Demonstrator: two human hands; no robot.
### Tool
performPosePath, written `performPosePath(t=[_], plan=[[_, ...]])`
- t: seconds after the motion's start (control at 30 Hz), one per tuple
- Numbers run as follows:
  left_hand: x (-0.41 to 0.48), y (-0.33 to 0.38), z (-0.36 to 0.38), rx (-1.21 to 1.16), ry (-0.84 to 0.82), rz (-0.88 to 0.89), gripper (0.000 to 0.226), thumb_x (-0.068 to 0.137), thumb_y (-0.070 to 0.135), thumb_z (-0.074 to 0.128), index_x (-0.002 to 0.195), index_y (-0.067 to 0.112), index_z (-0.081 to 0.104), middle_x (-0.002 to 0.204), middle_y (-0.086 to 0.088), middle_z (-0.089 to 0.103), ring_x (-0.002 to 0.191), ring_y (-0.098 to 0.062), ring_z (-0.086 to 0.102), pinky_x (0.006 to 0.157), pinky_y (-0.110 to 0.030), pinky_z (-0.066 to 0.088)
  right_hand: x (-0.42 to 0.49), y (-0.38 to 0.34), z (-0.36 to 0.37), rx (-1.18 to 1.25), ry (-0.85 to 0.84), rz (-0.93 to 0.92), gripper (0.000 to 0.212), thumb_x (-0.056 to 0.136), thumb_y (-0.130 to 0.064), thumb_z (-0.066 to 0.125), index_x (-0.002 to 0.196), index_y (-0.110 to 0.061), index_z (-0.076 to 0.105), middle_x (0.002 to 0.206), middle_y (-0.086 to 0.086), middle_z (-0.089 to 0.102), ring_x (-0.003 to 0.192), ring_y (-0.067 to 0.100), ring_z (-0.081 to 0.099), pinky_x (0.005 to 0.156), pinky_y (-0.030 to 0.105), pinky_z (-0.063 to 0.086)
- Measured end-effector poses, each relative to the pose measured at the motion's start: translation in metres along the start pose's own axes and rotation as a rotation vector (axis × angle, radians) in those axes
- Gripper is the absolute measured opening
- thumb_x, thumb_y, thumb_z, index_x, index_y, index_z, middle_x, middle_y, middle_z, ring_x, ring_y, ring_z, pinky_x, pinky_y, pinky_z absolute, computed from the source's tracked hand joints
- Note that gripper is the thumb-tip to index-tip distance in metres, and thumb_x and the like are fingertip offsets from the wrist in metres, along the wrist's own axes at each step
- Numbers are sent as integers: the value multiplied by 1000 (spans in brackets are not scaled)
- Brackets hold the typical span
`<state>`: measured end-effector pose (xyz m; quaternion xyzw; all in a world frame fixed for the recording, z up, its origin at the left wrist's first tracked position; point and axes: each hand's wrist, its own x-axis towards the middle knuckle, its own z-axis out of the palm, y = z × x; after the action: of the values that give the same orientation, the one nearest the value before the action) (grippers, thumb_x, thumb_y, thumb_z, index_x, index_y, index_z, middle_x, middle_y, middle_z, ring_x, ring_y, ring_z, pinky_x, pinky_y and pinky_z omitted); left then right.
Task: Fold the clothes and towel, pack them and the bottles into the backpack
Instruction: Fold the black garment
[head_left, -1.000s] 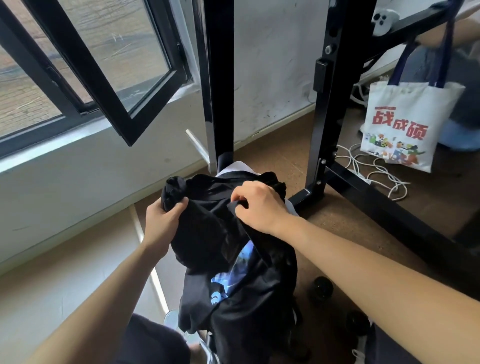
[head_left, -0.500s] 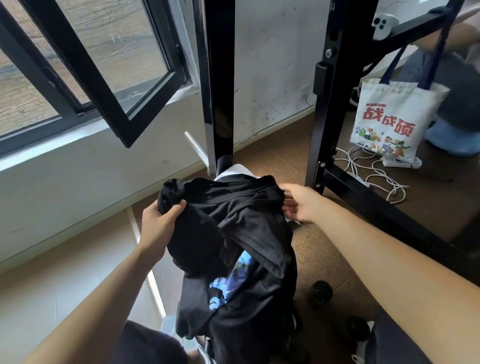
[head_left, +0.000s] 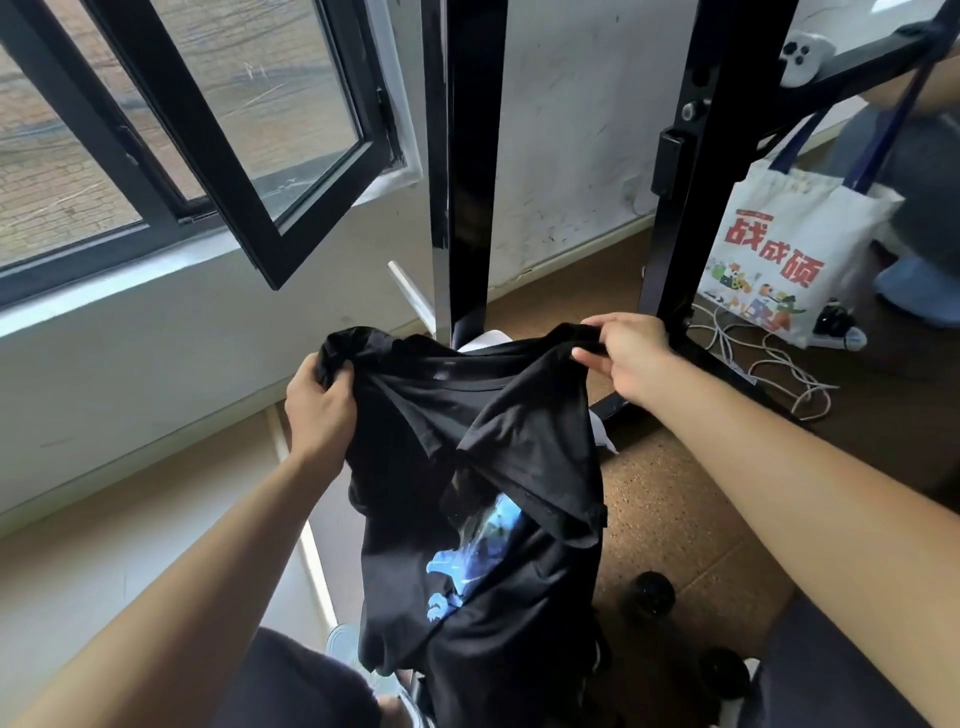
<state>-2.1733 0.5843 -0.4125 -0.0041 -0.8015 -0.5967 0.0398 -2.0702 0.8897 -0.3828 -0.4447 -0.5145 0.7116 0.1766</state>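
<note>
Black shirt (head_left: 467, 467) with a blue print hung in the middle of our view and trailed down toward 6 o'clock. We held it up in the air between our two hands, its top edge stretched from 9 to 3 o'clock and its folds loose below.

At 10 o'clock we saw an open window (head_left: 234, 156) with a dark frame, set in a pale wall. From 12 o'clock a black post (head_left: 465, 156) ran down to just behind the shirt, and a second post (head_left: 685, 156) stood at 1 o'clock. Brown floor (head_left: 701, 493) spread from 3 to 5 o'clock.

At 2 o'clock a white tote (head_left: 789, 244) with red characters hung by dark straps. White cables (head_left: 769, 364) lay tangled on the floor beneath it.

Our left hand (head_left: 319, 410), at 9 o'clock from the shirt's middle, had its fingers curled round a bunched corner of fabric. Our right hand (head_left: 631, 358), at 2 o'clock from it, pinched the top edge between thumb and fingers.

At 5 o'clock two dark round things (head_left: 649, 595) sat on the floor near the shirt's hem; we could not tell what they were. A small white controller (head_left: 802, 52) rested on the frame's bar at 1 o'clock.
</note>
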Motion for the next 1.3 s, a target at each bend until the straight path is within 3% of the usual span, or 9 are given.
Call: performPosePath(t=[0.1,0.27,0.4,0.6,0.77,0.9,1.07,1.17,1.3], plan=[[1,6,0,-53,-84,-135,16,91,38,63,94,24,69,97,0,73,96,-21,69,93,-43,56,6,5,-14,28,-193,-37,41,86,24,41,111,5,67,129,24,59,109,40,66,76,26,61],[-4,15,-6,-138,-229,-228,23,98,38,65,99,17,73,98,-1,75,96,-18,71,89,-32,56,17,38,-40,-774,-333,-403,83,81,-9,79,151,-25,37,137,2,46,115,23,55,80,29,45],[-9,23,-10,-213,-335,-297,30,98,39,63,107,11,71,103,-6,75,97,-21,72,90,-34,56,27,50,-37,-556,-419,-38,109,74,-28,90,158,-19,22,137,8,55,110,28,64,71,34,49],[-9,34,-24,-264,-556,-291,39,59,4,49,98,3,57,81,-7,63,75,-23,63,64,-27,54,21,48,-27,-312,-469,106,35,80,-11,83,113,-5,73,105,12,77,104,30,72,94,40,55],[-16,51,-35,-172,-480,-148,24,88,-14,51,96,4,66,79,-6,73,73,-21,72,65,-28,59,4,36,-37,-283,-488,72,36,88,-7,73,122,-10,67,113,10,75,110,28,69,106,46,48],[-23,65,-51,-138,-377,-72,17,91,-10,60,92,5,69,74,-2,74,69,-17,72,62,-26,59,-45,11,-33,-391,-545,-196,17,87,0,65,98,-13,64,96,10,67,94,27,63,84,36,47],[-29,86,-91,-137,-144,-10,19,90,-4,67,86,15,71,77,-1,74,77,-21,70,70,-32,60,-132,-30,-6,-537,-642,-558,38,77,19,50,89,-17,54,83,3,51,73,17,44,63,30,35],[-33,99,-131,-132,-38,53,18,90,4,73,85,21,71,90,-5,72,91,-25,68,88,-41,59,-166,-49,12,-616,-684,-732,41,73,20,43,94,-12,56,85,6,54,74,22,47,64,34,40],[-40,120,-191,-135,94,136,16,85,11,80,83,25,72,89,4,73,88,-19,68,89,-38,58,-197,-69,39,-702,-625,-918,44,74,17,45,102,-15,57,97,6,62,88,24,58,75,37,51]])
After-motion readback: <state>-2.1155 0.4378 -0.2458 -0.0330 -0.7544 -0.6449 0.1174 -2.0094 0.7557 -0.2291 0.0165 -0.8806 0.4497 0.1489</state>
